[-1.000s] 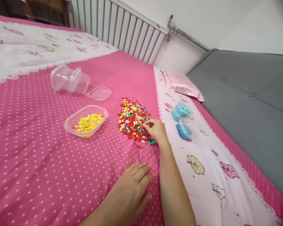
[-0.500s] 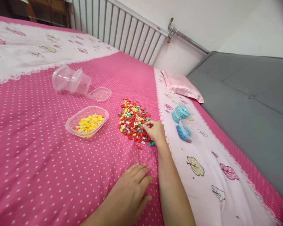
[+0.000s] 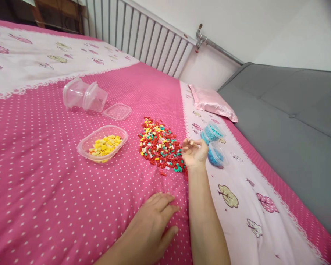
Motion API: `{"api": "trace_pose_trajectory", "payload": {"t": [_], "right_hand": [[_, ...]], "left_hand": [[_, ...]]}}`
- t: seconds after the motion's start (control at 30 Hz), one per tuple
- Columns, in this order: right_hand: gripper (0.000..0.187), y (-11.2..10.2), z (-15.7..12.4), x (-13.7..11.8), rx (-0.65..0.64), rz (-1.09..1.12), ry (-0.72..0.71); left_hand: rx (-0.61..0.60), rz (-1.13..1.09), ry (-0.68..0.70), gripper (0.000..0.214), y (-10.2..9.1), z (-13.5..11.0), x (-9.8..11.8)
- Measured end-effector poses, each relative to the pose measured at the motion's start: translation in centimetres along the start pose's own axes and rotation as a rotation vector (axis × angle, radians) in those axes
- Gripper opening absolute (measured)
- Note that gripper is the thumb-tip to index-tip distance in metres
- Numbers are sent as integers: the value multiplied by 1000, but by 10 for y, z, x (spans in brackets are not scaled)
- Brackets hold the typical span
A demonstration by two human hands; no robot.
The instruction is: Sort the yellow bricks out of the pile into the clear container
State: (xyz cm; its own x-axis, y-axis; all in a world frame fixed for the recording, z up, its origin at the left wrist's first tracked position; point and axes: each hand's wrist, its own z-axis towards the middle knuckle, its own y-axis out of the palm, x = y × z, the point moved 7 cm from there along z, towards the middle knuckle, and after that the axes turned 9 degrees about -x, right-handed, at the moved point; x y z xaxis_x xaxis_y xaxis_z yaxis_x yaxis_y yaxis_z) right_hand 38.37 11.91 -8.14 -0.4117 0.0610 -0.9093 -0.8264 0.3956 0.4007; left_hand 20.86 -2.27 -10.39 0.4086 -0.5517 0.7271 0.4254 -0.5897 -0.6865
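Observation:
A heap of small red, yellow, green and white bricks (image 3: 158, 143) lies on the pink dotted bedspread (image 3: 57, 191). My right hand (image 3: 194, 151) is lifted just right of the heap, palm turned up, fingers curled in a pinch on something I cannot make out. My left hand (image 3: 151, 226) lies flat on the bedspread below the heap, fingers stretched out, holding nothing. A clear tub with yellow bricks (image 3: 102, 143) stands left of the heap.
Two clear tubs of blue bricks (image 3: 213, 141) sit right of my right hand. Empty clear cups (image 3: 84, 96) lie on their sides beside a lid (image 3: 117, 111). A pink pillow (image 3: 213, 103), a radiator (image 3: 140, 35) and a grey sofa (image 3: 287, 125) border the bed.
My right hand has lifted off the heap, moved right toward the blue tubs and turned palm up. The left hand has stayed put.

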Motion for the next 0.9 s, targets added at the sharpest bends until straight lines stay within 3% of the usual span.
{"api": "trace_pose_trajectory", "payload": {"t": [0.17, 0.27, 0.4, 0.53, 0.7, 0.9], "right_hand": [[9, -2, 0, 9, 67, 293, 89], [11, -1, 1, 13, 71, 224, 50], [16, 3, 3, 17, 10, -82, -12], [23, 5, 6, 22, -34, -554, -83], [22, 12, 8, 24, -101, -1218, -154], [22, 17, 2, 20, -75, -1478, -83]], "left_hand": [[-15, -31, -2, 38, -1, 0, 2], [-5, -112, -17, 37, -3, 0, 0], [64, -311, -41, 36, -8, 0, -7], [177, -572, -77, 32, -16, 0, -16], [395, -1136, -220, 28, -16, -2, -42], [601, -1799, -233, 29, -17, -1, -55]]}}
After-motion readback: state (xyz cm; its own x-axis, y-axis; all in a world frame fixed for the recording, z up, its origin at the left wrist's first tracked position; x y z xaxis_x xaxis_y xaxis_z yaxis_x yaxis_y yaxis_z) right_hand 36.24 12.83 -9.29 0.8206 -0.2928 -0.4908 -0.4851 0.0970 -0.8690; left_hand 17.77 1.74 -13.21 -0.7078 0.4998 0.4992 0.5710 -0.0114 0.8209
